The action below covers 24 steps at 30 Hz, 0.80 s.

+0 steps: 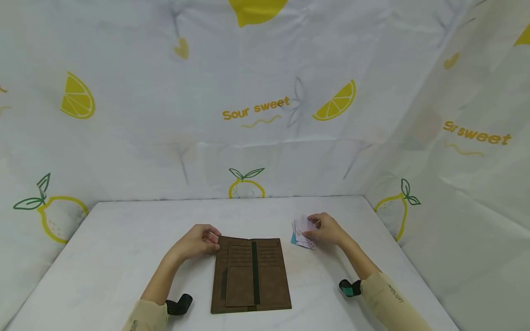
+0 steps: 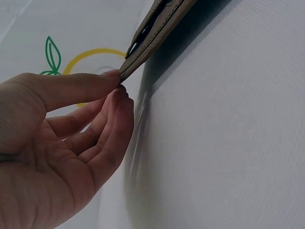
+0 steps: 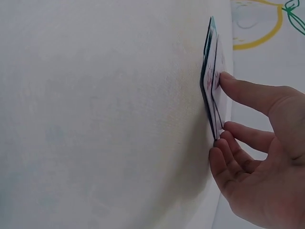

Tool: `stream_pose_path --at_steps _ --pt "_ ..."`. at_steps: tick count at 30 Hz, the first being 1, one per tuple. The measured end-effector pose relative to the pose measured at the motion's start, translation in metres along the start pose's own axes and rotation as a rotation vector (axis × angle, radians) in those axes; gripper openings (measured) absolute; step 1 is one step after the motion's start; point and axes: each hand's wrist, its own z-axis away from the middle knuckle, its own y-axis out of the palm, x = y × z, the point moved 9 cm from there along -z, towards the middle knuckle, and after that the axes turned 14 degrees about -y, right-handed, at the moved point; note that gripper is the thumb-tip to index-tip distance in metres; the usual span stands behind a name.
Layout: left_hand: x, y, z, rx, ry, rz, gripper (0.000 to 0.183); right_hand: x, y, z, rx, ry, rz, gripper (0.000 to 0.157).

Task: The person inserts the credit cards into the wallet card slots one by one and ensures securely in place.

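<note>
My left hand [image 1: 198, 242] pinches a corner of the flat, open brown leather wallet [image 1: 250, 274]. My right hand [image 1: 327, 230] pinches a small stack of cards [image 1: 301, 232] beside it. No card is in a slot yet.

Open wallet mid-table, cards to its right

The flat brown leather wallet [image 1: 250, 274] lies on the white cloth-covered table [image 1: 116, 257]; the small stack of pale plastic cards [image 1: 301, 232] sits right of its far corner.
</note>
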Motion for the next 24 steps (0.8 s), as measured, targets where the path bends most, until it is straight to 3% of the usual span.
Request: stream_pose_path --at_steps 8,24 --pt "-0.002 -0.002 0.002 0.016 0.026 0.017 0.034 -0.007 0.002 -0.001 -0.011 0.065 -0.019 0.059" --pt "-0.005 -0.004 0.002 0.006 0.051 0.019 0.035 -0.013 -0.003 0.001 -0.05 0.059 -0.102 0.062"
